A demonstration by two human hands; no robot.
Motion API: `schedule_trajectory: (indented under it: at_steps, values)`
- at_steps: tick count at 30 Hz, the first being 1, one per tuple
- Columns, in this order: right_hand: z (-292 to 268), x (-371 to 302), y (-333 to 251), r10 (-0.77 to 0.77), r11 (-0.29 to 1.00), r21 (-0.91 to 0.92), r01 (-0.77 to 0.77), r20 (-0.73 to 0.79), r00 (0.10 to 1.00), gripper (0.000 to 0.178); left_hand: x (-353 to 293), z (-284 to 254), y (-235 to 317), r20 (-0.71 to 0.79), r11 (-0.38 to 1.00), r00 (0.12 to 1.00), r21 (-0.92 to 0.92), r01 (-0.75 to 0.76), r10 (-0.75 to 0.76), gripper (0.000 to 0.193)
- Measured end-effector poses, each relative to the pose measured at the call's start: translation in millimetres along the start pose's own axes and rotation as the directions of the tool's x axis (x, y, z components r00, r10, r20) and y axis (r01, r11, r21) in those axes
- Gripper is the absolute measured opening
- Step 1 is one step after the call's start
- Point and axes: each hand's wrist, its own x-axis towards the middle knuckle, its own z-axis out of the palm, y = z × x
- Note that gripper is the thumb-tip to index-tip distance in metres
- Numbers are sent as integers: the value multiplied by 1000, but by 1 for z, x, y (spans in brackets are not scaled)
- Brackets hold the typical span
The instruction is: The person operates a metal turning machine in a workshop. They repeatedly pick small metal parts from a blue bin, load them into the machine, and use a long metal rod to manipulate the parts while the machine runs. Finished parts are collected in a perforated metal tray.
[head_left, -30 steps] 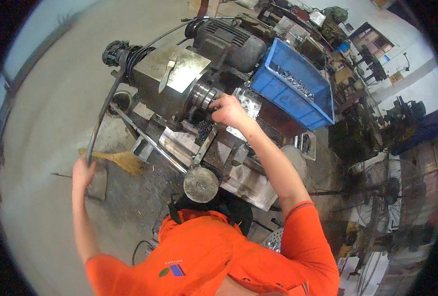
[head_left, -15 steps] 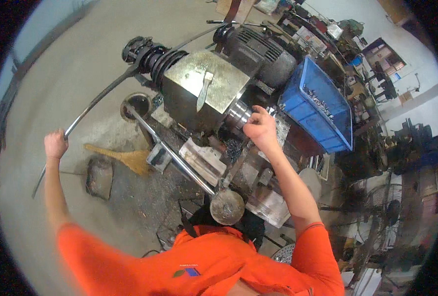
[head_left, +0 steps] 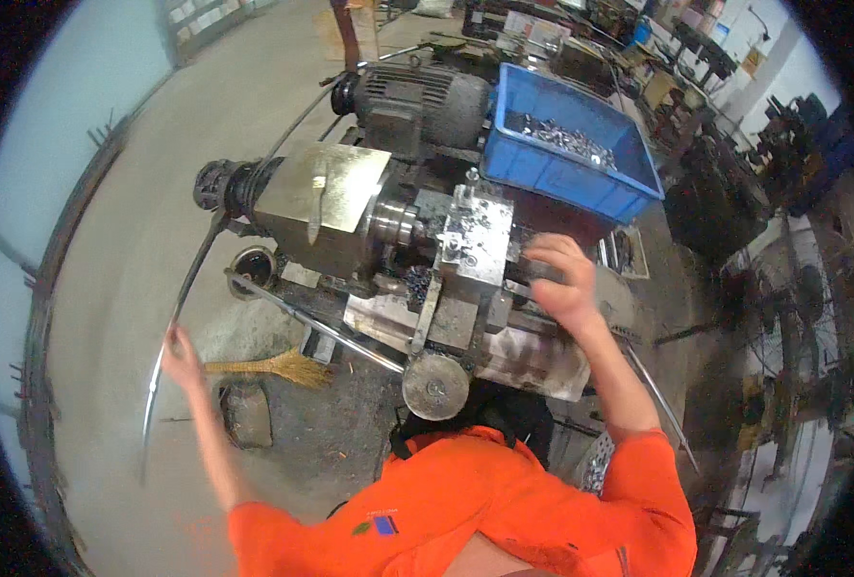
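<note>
At the left, my left hand (head_left: 183, 360) is closed at a long metal lever (head_left: 192, 274) that runs down from the pulley end of a small lathe; motion blurs the fingers. My right hand (head_left: 569, 281) is right of the metal tool block (head_left: 482, 236), thumb and fingers apart, with nothing visible between them. Left of the block is the shiny round spindle nose (head_left: 394, 222), sticking out of the boxy headstock (head_left: 297, 228). A flat brush (head_left: 317, 207) lies on the headstock's top plate. A round handwheel (head_left: 435, 388) sits close in front of my body.
A blue bin (head_left: 569, 185) of metal pieces stands behind the tool block, beside a grimy electric motor (head_left: 425, 104). A shiny bar (head_left: 326, 329) slants across the machine's front. On the floor lie a straw broom (head_left: 278, 366) and a dustpan (head_left: 246, 413).
My right hand has left the spindle nose and moved right, past the tool block. The left hand is still at the lever, nearer my body. The whole view has shifted.
</note>
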Motion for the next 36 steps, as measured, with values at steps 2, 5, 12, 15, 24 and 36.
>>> schedule_trajectory:
  at_steps: [2,5,12,15,24,36]
  values:
    - [-38,-37,3,331,942,-57,-330,13,944,43,-61,61,-36,90,977,973,-9,212,-211,25]
    - [-91,-116,33,611,789,-39,-613,-44,790,46,-139,150,-64,845,967,510,237,-90,-160,43]
    - [-179,-253,57,818,425,-424,-800,-198,540,52,-90,151,45,939,555,321,332,-763,-121,20]
    - [-206,-353,80,908,129,-636,-761,-233,348,59,-100,155,24,899,587,438,371,-719,-32,21]
    - [-206,-428,50,952,-194,-685,-702,-304,33,35,-36,114,12,744,879,600,-35,475,-295,43]
    - [-88,-425,-71,998,-62,208,-976,37,-56,20,-47,139,92,686,752,590,-95,653,-425,34]
